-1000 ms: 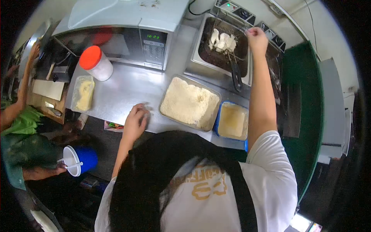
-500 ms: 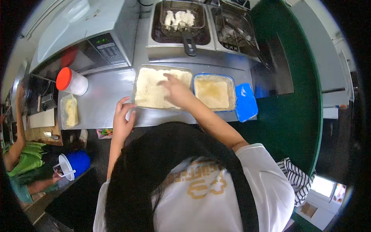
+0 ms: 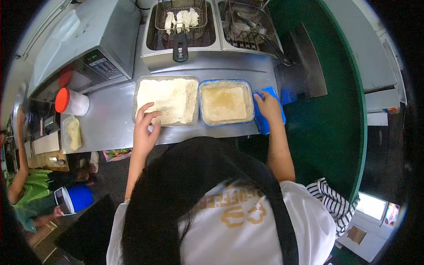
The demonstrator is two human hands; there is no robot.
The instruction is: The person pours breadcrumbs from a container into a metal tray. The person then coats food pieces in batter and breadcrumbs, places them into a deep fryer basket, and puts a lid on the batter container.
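Note:
My left hand (image 3: 146,129) is above the front edge of a metal tray (image 3: 196,117) of pale flour, fingers apart and holding nothing. My right hand (image 3: 269,106) reaches over a blue lid (image 3: 264,126) at the counter's right end, its fingers curled at the lid; whether they grip it I cannot tell. Between the tray and the lid sits a blue-rimmed container (image 3: 225,104) with a pale, wet mixture. Behind them, a fryer basket (image 3: 183,20) with a black handle holds several white coated pieces.
A second fryer (image 3: 247,26) is at the back right. To the left are a microwave (image 3: 99,64), a red-lidded jar (image 3: 73,102) and a small plastic tub (image 3: 71,133). A person in green (image 3: 32,187) is at far left near a blue bucket (image 3: 80,197).
The view has shifted to the right. My right hand has moved from over the flour tray to the blue lid. My left hand is now over the tray's front edge.

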